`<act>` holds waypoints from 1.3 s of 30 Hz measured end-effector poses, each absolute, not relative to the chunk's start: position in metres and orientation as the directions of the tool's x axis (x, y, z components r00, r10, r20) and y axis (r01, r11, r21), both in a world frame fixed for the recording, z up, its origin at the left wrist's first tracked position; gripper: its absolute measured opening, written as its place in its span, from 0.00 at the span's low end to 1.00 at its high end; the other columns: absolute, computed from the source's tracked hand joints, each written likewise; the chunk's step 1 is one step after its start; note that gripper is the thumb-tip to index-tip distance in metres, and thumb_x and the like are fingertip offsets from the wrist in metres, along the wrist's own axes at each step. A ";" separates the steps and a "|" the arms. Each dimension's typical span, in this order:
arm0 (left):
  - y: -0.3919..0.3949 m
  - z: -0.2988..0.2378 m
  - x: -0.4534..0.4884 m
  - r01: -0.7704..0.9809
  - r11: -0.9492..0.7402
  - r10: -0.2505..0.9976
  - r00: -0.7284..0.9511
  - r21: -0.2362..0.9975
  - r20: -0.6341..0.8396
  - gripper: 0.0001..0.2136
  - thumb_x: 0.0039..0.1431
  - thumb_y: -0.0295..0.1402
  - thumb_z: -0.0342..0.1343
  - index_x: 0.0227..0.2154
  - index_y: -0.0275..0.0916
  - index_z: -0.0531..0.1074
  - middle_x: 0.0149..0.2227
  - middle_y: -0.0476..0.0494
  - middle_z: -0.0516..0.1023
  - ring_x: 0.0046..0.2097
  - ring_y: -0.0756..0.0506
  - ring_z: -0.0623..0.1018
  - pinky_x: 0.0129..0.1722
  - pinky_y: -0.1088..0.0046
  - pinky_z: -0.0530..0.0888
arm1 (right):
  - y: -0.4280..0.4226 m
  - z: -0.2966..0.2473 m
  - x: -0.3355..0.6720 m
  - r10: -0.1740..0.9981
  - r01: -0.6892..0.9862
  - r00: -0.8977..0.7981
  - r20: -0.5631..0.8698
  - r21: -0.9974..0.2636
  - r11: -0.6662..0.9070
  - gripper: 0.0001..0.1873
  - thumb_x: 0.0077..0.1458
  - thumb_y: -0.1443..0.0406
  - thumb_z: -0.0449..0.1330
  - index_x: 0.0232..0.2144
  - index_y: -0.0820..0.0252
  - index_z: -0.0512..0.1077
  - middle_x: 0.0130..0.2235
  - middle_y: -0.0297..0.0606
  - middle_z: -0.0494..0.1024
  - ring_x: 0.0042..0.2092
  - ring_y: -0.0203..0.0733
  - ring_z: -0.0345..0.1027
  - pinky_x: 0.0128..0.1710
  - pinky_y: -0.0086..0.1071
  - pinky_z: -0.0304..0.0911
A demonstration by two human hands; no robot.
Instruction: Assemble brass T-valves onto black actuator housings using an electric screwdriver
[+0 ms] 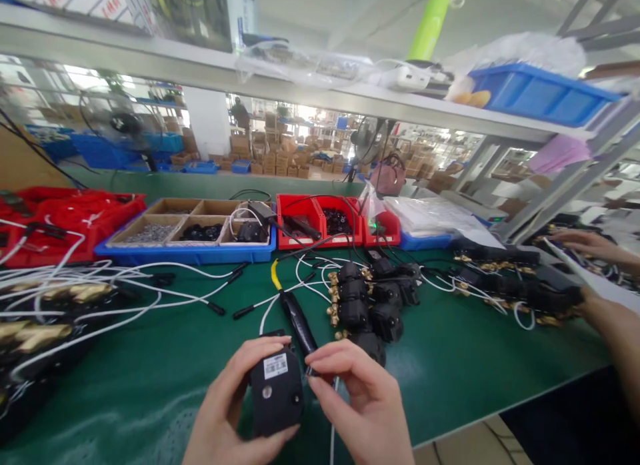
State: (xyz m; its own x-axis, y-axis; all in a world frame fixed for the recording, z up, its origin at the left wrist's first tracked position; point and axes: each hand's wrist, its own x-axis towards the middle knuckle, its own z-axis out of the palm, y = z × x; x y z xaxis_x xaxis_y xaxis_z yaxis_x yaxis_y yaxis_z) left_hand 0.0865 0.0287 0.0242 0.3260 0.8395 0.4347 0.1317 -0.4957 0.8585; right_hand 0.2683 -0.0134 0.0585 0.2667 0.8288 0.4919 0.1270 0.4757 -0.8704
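My left hand (240, 402) is wrapped round a black box-shaped housing (277, 395) with a white label, a round pale spot and a screw recess on its face. My right hand (355, 398) is closed in a pinch just right of the housing. What lies between its fingertips is too small to make out. A black cylindrical tool (299, 322) with a yellow cable end runs down to these fingertips; whether they grip it, I cannot tell. Right of it stand several black housings with brass fittings (353, 292). A white cable (334, 418) hangs below my right hand.
Behind stand a blue tray (235, 254) of compartmented small parts and red bins (300, 238). Brass-fitted assemblies with white cables (55, 318) lie at left. A co-worker's arms (613, 325) reach in at right beside more assemblies (525, 285). A shelf (200, 60) crosses overhead.
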 end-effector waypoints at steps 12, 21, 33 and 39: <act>0.016 0.030 0.077 0.263 -0.616 0.765 0.427 0.743 0.483 0.28 0.55 0.34 0.68 0.57 0.51 0.68 0.56 0.41 0.79 0.56 0.39 0.80 0.56 0.62 0.79 | -0.037 0.053 0.270 0.760 0.296 0.140 0.634 -0.760 0.579 0.13 0.54 0.77 0.66 0.37 0.55 0.79 0.37 0.34 0.84 0.38 0.35 0.79 0.40 0.22 0.74; 0.009 0.022 0.081 0.290 -0.606 0.776 0.420 0.741 0.471 0.26 0.57 0.34 0.67 0.58 0.48 0.67 0.57 0.37 0.77 0.58 0.38 0.79 0.57 0.60 0.78 | -0.044 0.047 0.276 0.798 0.296 0.102 0.594 -0.784 0.546 0.16 0.54 0.76 0.67 0.43 0.55 0.81 0.38 0.37 0.80 0.38 0.36 0.77 0.38 0.23 0.75; 0.003 0.012 0.087 0.355 -0.562 0.821 0.346 0.747 0.454 0.23 0.59 0.34 0.65 0.57 0.49 0.69 0.57 0.42 0.78 0.59 0.40 0.78 0.59 0.61 0.77 | -0.045 0.036 0.275 0.812 0.426 0.050 0.581 -0.748 0.509 0.08 0.60 0.72 0.65 0.41 0.60 0.79 0.36 0.39 0.79 0.36 0.37 0.76 0.37 0.25 0.73; 0.006 0.013 0.087 0.251 -0.546 0.824 0.334 0.799 0.458 0.23 0.56 0.33 0.67 0.55 0.50 0.71 0.55 0.43 0.79 0.55 0.41 0.80 0.56 0.67 0.78 | -0.048 0.033 0.271 0.708 0.549 -0.029 0.706 -0.581 0.601 0.07 0.64 0.71 0.60 0.43 0.61 0.77 0.38 0.44 0.80 0.36 0.40 0.75 0.35 0.30 0.74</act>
State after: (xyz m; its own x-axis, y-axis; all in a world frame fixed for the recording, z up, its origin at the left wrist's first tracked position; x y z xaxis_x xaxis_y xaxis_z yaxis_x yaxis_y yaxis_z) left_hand 0.0873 0.0057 0.0127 0.3340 0.8240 0.4578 0.2510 -0.5459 0.7994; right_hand 0.2707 -0.0477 0.0331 -0.0290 0.7078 0.7058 0.5489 0.6014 -0.5805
